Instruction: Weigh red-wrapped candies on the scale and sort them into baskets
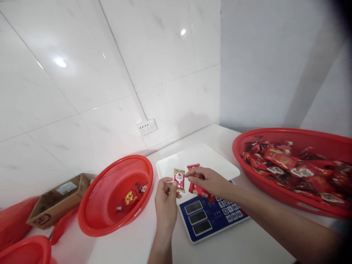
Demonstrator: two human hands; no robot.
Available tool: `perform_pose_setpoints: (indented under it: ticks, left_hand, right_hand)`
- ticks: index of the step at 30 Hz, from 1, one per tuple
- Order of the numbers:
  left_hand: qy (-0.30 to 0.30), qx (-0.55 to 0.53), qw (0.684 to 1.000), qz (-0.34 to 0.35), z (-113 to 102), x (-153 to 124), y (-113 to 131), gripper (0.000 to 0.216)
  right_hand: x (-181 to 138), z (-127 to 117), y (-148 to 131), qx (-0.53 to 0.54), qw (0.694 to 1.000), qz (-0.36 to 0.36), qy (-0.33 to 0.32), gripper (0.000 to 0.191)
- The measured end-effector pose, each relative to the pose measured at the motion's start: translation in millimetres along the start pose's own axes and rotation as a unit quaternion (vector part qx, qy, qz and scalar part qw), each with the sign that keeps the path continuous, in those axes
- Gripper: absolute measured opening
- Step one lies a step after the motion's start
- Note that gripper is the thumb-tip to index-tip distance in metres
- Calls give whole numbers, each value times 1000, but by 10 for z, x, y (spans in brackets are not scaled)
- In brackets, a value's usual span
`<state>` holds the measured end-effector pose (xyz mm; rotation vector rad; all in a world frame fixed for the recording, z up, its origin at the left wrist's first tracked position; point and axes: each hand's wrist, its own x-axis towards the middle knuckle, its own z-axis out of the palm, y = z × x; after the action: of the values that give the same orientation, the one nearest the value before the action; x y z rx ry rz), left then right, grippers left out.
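Observation:
My left hand pinches a small gold-and-red snack packet with a white round label, held up in front of the scale's white pan. Close beside it on the right, my right hand is closed around red packets, whose ends stick out above and below the fingers; how many is hidden. Both hands are above the electronic weighing scale, which has a blue panel with dark displays and white keys.
A large red basket heaped with wrapped packets stands at the right. Left of the scale is another red basket with a few packets in it. Farther left are a cardboard box and part of a red basket. A wall socket is behind.

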<state>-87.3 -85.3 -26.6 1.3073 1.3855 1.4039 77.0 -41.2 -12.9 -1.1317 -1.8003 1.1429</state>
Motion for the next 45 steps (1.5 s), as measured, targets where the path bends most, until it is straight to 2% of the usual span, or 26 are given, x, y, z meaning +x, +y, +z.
perform_pose_setpoints:
  ticks: [3, 6, 8, 12, 16, 20, 26, 30, 33, 37, 41, 45]
  left_hand:
    - [5, 98, 995, 16, -14, 38, -80, 34]
    - [3, 240, 969, 61, -30, 51, -127, 36]
    - [-2, 280, 955, 93, -38, 47, -129, 34]
    - [10, 286, 949, 136, -61, 35, -89, 31]
    - [40, 263, 953, 147, -111, 23, -32, 27]
    - [55, 237, 959, 143, -155, -1, 57, 27]
    - [71, 224, 963, 131, -179, -43, 188, 29]
    - [69, 216, 967, 115, -188, -53, 217, 32]
    - [66, 212, 968, 113, -203, -47, 224, 32]
    - [67, 200, 972, 100, -237, -38, 225, 33]
    - [74, 199, 974, 76, -269, -36, 226, 38]
    - [84, 210, 972, 57, -282, -24, 220, 45]
  right_hand:
    - [-16, -81, -1, -40, 998, -1, 41, 32]
    - [-37, -154, -17, -49, 998, -8, 40, 43]
    - [-36, -191, -14, -66, 997, -15, 35, 50]
    - [39, -256, 74, -145, 987, -38, 52, 60]
    - [125, -347, 189, -223, 968, -50, 105, 54]
    - [134, -421, 157, -197, 969, -20, 151, 44]
    - [196, -349, 96, -107, 983, -26, 147, 34]
    - [283, -249, 169, -123, 983, -42, 131, 36]
    - [290, -276, 200, -170, 975, -46, 138, 40]
    - [140, -548, 196, -245, 956, -35, 158, 43]
    - [-162, -1080, 259, -337, 928, 28, 158, 43]
    - [-495, -1672, 506, -420, 892, 144, 82, 55]
